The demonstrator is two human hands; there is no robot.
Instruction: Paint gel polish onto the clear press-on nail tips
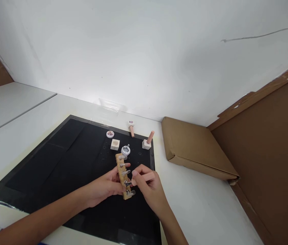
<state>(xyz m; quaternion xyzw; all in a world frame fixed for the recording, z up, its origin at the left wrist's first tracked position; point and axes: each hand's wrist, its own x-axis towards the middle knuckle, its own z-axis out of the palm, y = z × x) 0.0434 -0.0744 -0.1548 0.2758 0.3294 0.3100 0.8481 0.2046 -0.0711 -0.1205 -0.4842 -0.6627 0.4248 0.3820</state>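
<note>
My left hand [105, 189] grips a tan display strip [119, 166] from its left side. Several clear false nail tips [125, 172] stick out along the strip. In my right hand [150, 190] is a nail polish brush [146, 177] with a pale pink handle, pinched between thumb and fingers. Its dark tip meets or nearly meets a nail tip near the strip's lower end. Just beyond the strip's far end sits a small round jar [125, 150] with something silvery on it. A white square bottle [115, 144] without a cap stands left of the jar.
A round printed lid [110, 134] lies on the black mat [64, 163]. Toward the back are a polish bottle [131, 127] and, farther right, another pink-capped bottle [147, 144]. A flat cardboard box [197, 146] rests on the white table's right side, near the wall.
</note>
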